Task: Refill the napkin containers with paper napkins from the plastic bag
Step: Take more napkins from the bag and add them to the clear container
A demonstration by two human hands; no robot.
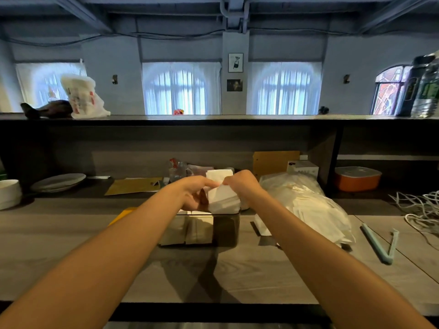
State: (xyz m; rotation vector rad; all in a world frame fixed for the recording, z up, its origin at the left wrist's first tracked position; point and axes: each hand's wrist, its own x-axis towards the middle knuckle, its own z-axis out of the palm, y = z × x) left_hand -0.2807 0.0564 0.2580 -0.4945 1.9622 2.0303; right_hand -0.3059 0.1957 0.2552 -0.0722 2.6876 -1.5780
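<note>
Mid-refill: left hand (194,194) and right hand (242,184) both pinch a napkin stack (222,198) just above the dark container (225,230) on the counter (71,245), stack not seated; plastic bag (306,200) to the right holds more.

Napkins (223,198) between both hands: white matt paper, soft-looking. Container (225,230) below hands: dark, glossy, reflective walls, plastic by look. Bag (306,200) right of right hand: clear, crinkled, shiny plastic. Counter (71,233) under forearms: grey wood-grain, matt.
</note>
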